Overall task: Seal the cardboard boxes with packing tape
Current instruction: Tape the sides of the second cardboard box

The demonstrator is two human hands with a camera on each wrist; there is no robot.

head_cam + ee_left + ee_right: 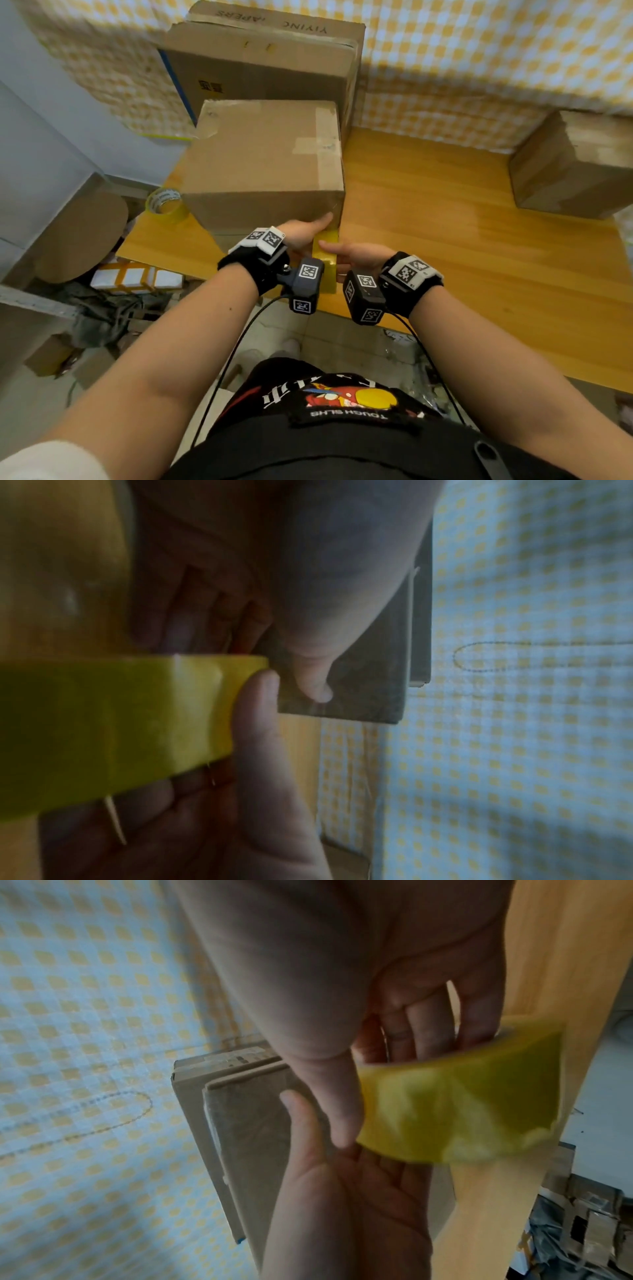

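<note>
A closed cardboard box (260, 161) stands on the wooden table (445, 246) in front of me. My left hand (305, 233) lies against its near face at the lower right corner, thumb (316, 685) pressed flat on the cardboard and fingers fairly straight. Just right of it, my right hand (356, 257) grips a yellow packing tape roll (325, 263). Its fingers (428, 1026) reach inside the core while the thumb (337, 1104) lies on the outside. The roll (120, 718) almost touches the box. Whether a tape end is stuck on the box is hidden.
A bigger box (260, 65) stands behind the near one, and another box (575, 164) sits at the table's right rear. A second clear tape roll (164, 204) lies at the table's left edge. Cartons and clutter (102, 301) fill the floor to the left.
</note>
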